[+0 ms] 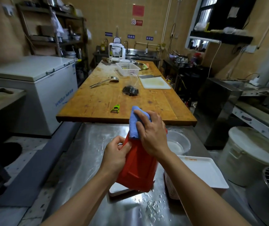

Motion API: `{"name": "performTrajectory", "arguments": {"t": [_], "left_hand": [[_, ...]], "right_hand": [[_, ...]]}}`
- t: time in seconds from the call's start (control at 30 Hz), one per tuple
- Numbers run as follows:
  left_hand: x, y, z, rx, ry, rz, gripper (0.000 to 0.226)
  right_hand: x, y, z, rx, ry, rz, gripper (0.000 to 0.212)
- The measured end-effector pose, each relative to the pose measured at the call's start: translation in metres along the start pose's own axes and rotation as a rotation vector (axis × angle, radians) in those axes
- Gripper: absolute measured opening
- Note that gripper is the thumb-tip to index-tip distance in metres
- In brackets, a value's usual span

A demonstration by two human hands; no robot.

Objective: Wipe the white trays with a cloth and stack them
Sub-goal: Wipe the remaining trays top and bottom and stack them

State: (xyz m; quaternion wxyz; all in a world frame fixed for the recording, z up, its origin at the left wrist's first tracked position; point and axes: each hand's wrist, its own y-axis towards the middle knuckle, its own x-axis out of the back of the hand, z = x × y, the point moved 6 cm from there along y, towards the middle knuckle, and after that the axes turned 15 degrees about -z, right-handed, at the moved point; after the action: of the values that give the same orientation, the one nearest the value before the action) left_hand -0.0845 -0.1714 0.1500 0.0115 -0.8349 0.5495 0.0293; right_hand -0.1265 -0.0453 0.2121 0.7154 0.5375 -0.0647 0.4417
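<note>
My left hand (116, 154) grips the left edge of a tray whose red underside (138, 170) faces me; it stands tilted upright over the wet steel counter (88, 152). My right hand (151, 132) holds a folded blue cloth (135, 123) and presses it against the top of that tray. A white tray (202, 172) lies flat to the right, resting on a pinkish stack (173, 188). Another flat tray (119, 190) shows its white edge beneath the tilted one.
A clear plastic bowl (178, 141) sits behind the trays. Beyond is a wooden table (98, 98) with a green peeler (115, 108), ladle (104, 81), cutting board (155, 83) and basket (128, 68). A white lidded bucket (246, 154) stands right, a chest freezer (37, 88) left.
</note>
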Motion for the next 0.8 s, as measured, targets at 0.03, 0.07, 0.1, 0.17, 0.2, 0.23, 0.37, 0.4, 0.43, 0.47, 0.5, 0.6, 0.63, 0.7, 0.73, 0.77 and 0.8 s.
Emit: {"name": "performTrajectory", "arguments": {"t": [0.03,0.07,0.1,0.17,0.2,0.23,0.37,0.4,0.43,0.47,0.5,0.6,0.63,0.7,0.73,0.77,0.8], "left_hand": [[0.001,0.000,0.000,0.007,-0.008,-0.006,0.018],[0.002,0.000,-0.001,0.014,-0.018,-0.017,0.018],[0.004,0.000,-0.001,0.023,-0.032,-0.032,0.017],[0.005,0.003,-0.003,0.038,-0.061,-0.044,0.015],[0.004,0.004,-0.005,0.049,-0.074,-0.036,0.015],[0.003,0.004,-0.005,0.066,-0.090,-0.029,0.015],[-0.003,0.006,-0.007,0.129,-0.162,-0.056,0.016],[-0.004,0.007,-0.007,0.147,-0.183,-0.070,0.016],[-0.005,0.008,-0.007,0.170,-0.210,-0.085,0.017],[-0.006,0.009,-0.006,0.195,-0.240,-0.098,0.017],[-0.007,0.009,-0.005,0.218,-0.269,-0.109,0.017],[-0.009,0.012,-0.005,0.275,-0.351,-0.149,0.017],[-0.009,0.014,-0.005,0.292,-0.386,-0.172,0.019],[-0.008,0.021,-0.008,0.309,-0.454,-0.218,0.018],[-0.008,0.024,-0.010,0.312,-0.475,-0.234,0.016],[-0.008,0.027,-0.011,0.315,-0.488,-0.241,0.013],[-0.009,0.028,-0.011,0.319,-0.497,-0.245,0.010]], "right_hand": [[0.001,0.001,-0.007,-0.044,0.004,0.002,0.047],[0.003,0.001,-0.016,-0.099,0.018,-0.002,0.047],[0.005,0.000,-0.026,-0.159,0.048,-0.007,0.044],[0.006,-0.002,-0.041,-0.281,0.153,-0.001,0.039],[0.005,-0.002,-0.044,-0.329,0.205,0.004,0.039],[0.005,-0.001,-0.046,-0.361,0.244,0.002,0.039],[0.005,0.007,-0.042,-0.413,0.287,-0.023,0.042],[0.005,0.006,-0.041,-0.407,0.284,-0.024,0.044],[0.005,0.004,-0.041,-0.391,0.277,-0.025,0.045],[0.005,0.002,-0.040,-0.372,0.269,-0.028,0.047],[0.005,-0.002,-0.039,-0.355,0.261,-0.028,0.049],[0.003,-0.015,-0.035,-0.351,0.233,0.007,0.051],[0.004,-0.023,-0.033,-0.358,0.223,0.021,0.051],[0.007,-0.041,-0.027,-0.320,0.200,0.031,0.049],[0.010,-0.049,-0.023,-0.291,0.198,0.028,0.048],[0.012,-0.058,-0.020,-0.284,0.210,0.019,0.046],[0.014,-0.064,-0.021,-0.318,0.239,-0.003,0.045]]}}
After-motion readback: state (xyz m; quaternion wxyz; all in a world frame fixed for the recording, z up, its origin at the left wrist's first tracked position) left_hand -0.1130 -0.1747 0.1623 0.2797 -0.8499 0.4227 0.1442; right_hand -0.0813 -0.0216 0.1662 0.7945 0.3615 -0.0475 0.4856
